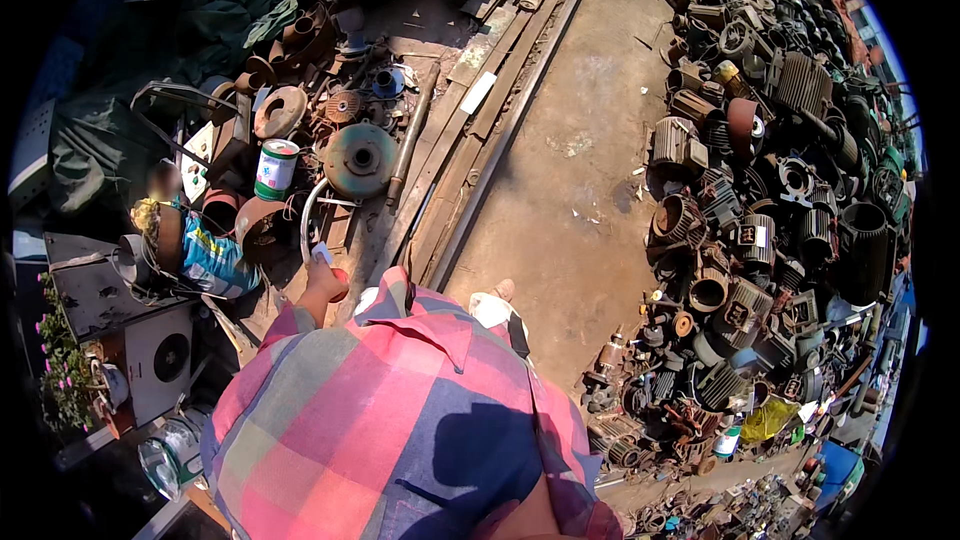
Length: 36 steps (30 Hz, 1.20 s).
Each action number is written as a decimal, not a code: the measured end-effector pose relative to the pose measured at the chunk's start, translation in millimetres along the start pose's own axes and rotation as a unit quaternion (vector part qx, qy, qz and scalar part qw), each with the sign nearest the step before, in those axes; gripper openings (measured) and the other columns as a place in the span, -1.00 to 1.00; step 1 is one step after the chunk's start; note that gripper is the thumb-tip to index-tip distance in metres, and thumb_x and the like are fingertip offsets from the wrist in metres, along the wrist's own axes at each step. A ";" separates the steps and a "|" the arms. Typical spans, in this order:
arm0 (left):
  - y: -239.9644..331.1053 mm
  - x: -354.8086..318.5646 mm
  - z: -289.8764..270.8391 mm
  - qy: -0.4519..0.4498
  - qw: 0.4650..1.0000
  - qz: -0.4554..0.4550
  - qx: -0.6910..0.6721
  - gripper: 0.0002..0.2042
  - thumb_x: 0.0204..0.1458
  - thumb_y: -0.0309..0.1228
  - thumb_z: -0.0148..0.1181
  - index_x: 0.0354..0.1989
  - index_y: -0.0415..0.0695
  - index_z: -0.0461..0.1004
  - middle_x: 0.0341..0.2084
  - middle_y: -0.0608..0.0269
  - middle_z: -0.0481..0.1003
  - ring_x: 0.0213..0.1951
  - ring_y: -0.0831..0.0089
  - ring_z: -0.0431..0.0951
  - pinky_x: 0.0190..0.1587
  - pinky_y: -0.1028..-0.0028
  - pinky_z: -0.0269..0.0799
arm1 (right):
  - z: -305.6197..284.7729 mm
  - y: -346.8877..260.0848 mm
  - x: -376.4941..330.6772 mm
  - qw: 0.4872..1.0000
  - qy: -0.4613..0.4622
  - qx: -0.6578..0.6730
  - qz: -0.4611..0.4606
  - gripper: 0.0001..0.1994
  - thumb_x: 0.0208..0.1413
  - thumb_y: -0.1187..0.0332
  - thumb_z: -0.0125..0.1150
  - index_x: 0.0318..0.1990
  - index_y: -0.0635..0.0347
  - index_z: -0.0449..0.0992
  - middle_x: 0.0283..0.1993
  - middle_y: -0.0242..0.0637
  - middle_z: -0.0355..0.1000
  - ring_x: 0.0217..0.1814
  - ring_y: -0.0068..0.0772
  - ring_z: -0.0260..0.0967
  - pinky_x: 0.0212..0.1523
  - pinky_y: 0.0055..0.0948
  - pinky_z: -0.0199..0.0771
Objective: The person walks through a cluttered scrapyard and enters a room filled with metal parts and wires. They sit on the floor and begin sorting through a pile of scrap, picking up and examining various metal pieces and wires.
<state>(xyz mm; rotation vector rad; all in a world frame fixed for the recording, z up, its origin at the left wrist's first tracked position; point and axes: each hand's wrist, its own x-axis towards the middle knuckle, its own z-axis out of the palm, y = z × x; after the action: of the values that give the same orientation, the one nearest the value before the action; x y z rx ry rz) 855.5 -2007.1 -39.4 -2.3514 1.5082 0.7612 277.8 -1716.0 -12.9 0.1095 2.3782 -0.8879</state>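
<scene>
The left grip (325, 280) pinches a small white card or packet (322, 252) with a bluish patch; what kind it is cannot be told. Just above and left of that grip stands an upright tin can (275, 169) with a white label banded in green and red. Left of the grip, close by, lies a crumpled blue printed bag (214, 260). Well up and right of it, a flat white rectangular tag (478, 92) rests on the planks. Far right and lower, among the motor housings, sit a yellow-green bag (768, 419) and a white bottle with a green label (728, 440).
</scene>
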 end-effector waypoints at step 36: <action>580.2 414.1 -199.5 0.037 0.904 -0.349 -0.243 0.12 -0.54 -0.04 0.41 0.25 -0.23 -0.11 0.06 -0.19 0.23 0.03 0.08 0.35 0.05 0.33 0.29 | 574.0 -989.4 416.7 0.850 -0.242 -0.277 -0.378 -0.18 -0.43 0.15 0.48 -0.02 0.52 0.21 -0.13 0.06 0.38 -0.10 -0.14 0.37 -0.05 -0.33 0.34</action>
<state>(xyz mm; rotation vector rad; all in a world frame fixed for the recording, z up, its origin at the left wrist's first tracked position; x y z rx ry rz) 529.8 -2671.5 -58.1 -3.0052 0.4041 0.9155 -44.9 -2889.7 -23.9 -1.2043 2.0593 -0.4066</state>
